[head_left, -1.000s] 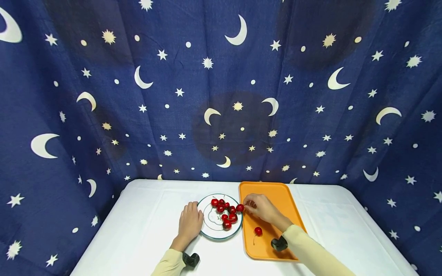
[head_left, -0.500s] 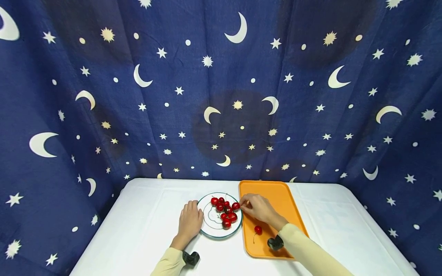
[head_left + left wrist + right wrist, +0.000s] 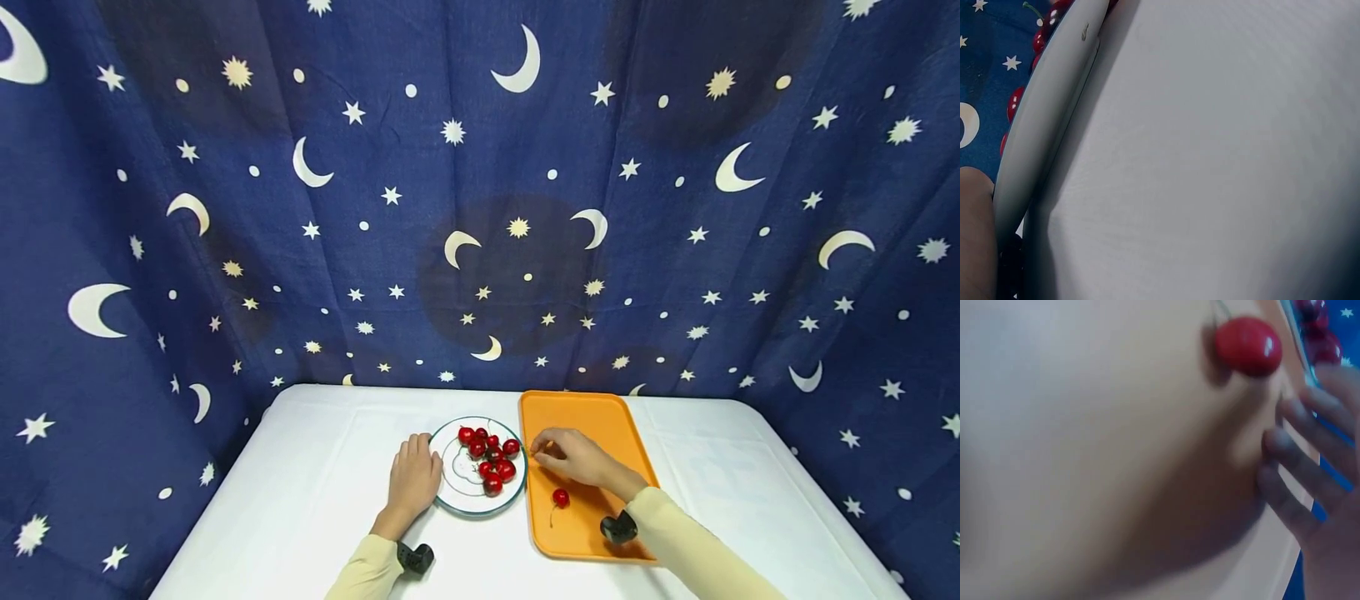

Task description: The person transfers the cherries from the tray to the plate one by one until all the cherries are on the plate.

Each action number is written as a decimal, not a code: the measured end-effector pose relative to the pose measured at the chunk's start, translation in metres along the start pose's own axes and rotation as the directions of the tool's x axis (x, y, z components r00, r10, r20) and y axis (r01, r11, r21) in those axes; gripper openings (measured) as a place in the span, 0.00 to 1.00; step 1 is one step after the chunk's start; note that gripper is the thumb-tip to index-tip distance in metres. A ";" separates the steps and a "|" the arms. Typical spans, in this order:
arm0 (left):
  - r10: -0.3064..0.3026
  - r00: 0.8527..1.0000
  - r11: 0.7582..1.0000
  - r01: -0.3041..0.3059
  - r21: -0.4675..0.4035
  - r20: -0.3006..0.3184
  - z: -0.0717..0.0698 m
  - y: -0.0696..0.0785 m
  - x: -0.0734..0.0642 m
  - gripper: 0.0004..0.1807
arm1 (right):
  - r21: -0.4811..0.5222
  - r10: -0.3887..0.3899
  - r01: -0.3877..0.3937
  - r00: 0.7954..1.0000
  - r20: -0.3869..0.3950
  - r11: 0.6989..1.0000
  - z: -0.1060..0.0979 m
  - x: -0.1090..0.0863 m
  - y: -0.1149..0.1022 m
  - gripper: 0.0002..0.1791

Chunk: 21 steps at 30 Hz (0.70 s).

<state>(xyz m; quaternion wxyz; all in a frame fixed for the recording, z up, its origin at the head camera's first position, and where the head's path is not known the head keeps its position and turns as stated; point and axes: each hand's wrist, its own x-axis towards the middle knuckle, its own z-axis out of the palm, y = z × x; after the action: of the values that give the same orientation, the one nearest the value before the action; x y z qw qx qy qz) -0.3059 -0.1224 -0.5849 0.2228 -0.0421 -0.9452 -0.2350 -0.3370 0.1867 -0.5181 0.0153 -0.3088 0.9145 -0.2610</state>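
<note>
My left hand (image 3: 415, 475) rests at the left rim of a white plate (image 3: 459, 498) with a dark green edge, its fingers extended. In the left wrist view the thumb (image 3: 975, 231) lies against the rim of the plate (image 3: 1047, 131). Several red cherries (image 3: 492, 483) lie together on the plate's right half. Beside the plate's right rim, over the orange tray (image 3: 551, 537), hovers my right hand (image 3: 573, 457), its fingers loosely bent with nothing between them. A single cherry (image 3: 560, 498) with its stem lies on the tray, close to the right hand (image 3: 1316, 456) in the right wrist view.
A white cloth covers the table (image 3: 322, 492). The orange tray stands right beside the plate. Behind the table hangs a blue curtain (image 3: 390, 250) with moons and stars. Dark devices sit at the left wrist (image 3: 415, 558) and the right wrist (image 3: 618, 527).
My right hand moved left with a cherry, set it at the plate's right side, let it go and drew back a little to the right. The left hand stayed at the rim.
</note>
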 end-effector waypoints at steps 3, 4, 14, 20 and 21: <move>0.003 1.000 1.000 -0.003 0.007 -0.006 0.002 -0.001 0.001 0.19 | 0.069 -0.051 0.045 0.995 0.082 0.997 -0.007 -0.009 0.007 0.11; -0.005 1.000 1.000 0.005 0.002 0.000 0.003 -0.002 0.001 0.19 | 0.093 -0.065 0.056 0.993 0.103 0.994 -0.009 -0.012 0.009 0.12; -0.019 0.999 1.000 0.019 0.009 0.030 -0.007 0.002 0.002 0.18 | 0.186 -0.098 0.059 0.974 0.206 0.981 -0.022 -0.029 0.012 0.19; -0.012 0.999 1.000 0.012 0.010 0.037 -0.008 0.004 0.002 0.18 | 0.231 -0.129 0.070 0.959 0.252 0.970 -0.022 -0.033 0.013 0.21; -0.015 0.999 1.000 0.015 0.006 0.041 -0.007 0.005 0.001 0.18 | 0.229 -0.126 0.067 0.959 0.253 0.971 -0.021 -0.034 0.014 0.21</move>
<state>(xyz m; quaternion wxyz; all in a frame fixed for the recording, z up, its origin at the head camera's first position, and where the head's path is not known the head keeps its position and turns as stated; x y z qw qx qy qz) -0.3035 -0.1216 -0.5767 0.2015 -0.0392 -0.9505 -0.2331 -0.3215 0.2253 -0.5113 0.1588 -0.3819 0.8536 -0.3166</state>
